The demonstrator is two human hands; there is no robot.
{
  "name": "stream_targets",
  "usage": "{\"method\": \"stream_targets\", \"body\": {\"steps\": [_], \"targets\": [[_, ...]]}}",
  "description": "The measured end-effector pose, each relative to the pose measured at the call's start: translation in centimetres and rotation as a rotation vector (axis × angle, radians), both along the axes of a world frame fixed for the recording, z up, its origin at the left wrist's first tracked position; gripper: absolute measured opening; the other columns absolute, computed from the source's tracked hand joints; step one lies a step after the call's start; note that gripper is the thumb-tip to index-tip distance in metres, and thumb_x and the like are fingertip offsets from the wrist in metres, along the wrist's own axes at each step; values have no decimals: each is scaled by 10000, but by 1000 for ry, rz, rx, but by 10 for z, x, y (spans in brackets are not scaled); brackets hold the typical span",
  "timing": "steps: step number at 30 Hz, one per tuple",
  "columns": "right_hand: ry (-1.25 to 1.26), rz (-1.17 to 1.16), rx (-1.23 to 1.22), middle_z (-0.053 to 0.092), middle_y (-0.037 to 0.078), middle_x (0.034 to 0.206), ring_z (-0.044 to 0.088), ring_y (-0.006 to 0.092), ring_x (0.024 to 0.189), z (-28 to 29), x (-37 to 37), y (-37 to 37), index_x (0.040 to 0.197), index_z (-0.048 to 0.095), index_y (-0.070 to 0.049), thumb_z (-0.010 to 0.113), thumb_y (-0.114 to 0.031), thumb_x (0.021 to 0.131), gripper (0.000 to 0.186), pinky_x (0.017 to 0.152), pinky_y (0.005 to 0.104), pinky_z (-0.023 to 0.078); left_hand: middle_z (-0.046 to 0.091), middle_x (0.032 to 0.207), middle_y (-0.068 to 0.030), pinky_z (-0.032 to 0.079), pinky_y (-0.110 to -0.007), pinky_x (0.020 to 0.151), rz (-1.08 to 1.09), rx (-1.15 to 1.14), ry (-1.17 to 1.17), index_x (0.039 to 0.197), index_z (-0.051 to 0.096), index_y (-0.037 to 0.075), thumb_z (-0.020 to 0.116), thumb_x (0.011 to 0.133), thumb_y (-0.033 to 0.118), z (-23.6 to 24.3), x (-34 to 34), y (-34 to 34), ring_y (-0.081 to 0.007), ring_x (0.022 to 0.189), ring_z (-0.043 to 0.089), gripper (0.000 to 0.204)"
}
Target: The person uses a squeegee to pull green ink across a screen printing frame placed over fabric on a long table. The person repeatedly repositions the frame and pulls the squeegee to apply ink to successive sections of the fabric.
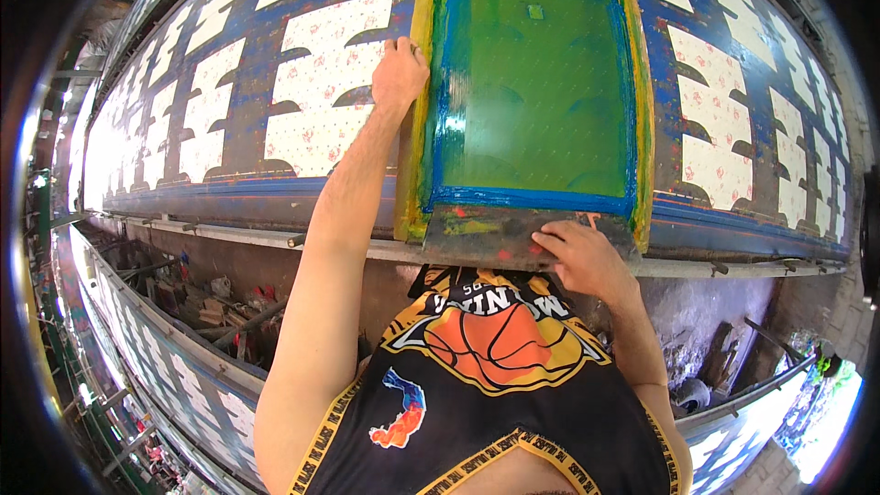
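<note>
A screen-printing frame [418, 128] with a yellow wooden rim, blue taped edges and green mesh lies flat on the long printing table [275, 192]. My left hand [400, 73] grips the frame's left rim near its far half. My right hand [585, 257] rests on the dark, paint-stained squeegee [486, 234] lying across the frame's near edge, fingers curled over it. White floral fabric pieces [330, 92] lie in rows on the blue table on both sides of the frame.
A metal rail [229, 234] runs along the table's near edge. Below it lie scrap wood and debris [220, 307]. A second long table with fabric pieces [165, 357] runs at the lower left. Rubble lies at the lower right [706, 376].
</note>
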State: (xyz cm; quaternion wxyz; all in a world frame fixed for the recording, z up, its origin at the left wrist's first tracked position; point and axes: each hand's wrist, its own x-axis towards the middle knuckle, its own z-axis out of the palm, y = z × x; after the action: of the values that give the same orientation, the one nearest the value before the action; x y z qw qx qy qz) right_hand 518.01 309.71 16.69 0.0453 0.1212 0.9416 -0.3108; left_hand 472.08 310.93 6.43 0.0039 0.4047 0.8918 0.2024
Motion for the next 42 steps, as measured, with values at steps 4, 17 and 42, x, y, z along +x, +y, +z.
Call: {"method": "stream_targets", "body": {"steps": [4, 17, 42], "targets": [[-26, -161, 156, 707, 132, 1333, 697, 340, 1243, -4, -13, -12, 1345, 705, -57, 758, 45, 775, 582, 1050, 448, 575, 626, 1305, -259, 625, -589, 886, 2, -45, -20, 1277, 609, 66, 527, 1112, 326, 1, 0, 1, -492, 1061, 730, 318], [-37, -307, 330, 805, 93, 1252, 770, 287, 1147, 11, -34, -16, 1244, 788, -101, 747, 59, 698, 570, 964, 419, 620, 587, 1371, -279, 610, -609, 930, -33, -107, -144, 1342, 577, 51, 466, 1136, 323, 4, -3, 0, -509, 1113, 717, 359], [-11, -373, 568, 792, 95, 1098, 783, 348, 1034, -65, -198, 212, 1213, 817, -180, 747, -56, 855, 385, 879, 511, 641, 560, 1353, -268, 627, -566, 879, 8, 17, -117, 1318, 574, 37, 601, 1078, 289, 11, -2, 2, -482, 1030, 729, 349]]}}
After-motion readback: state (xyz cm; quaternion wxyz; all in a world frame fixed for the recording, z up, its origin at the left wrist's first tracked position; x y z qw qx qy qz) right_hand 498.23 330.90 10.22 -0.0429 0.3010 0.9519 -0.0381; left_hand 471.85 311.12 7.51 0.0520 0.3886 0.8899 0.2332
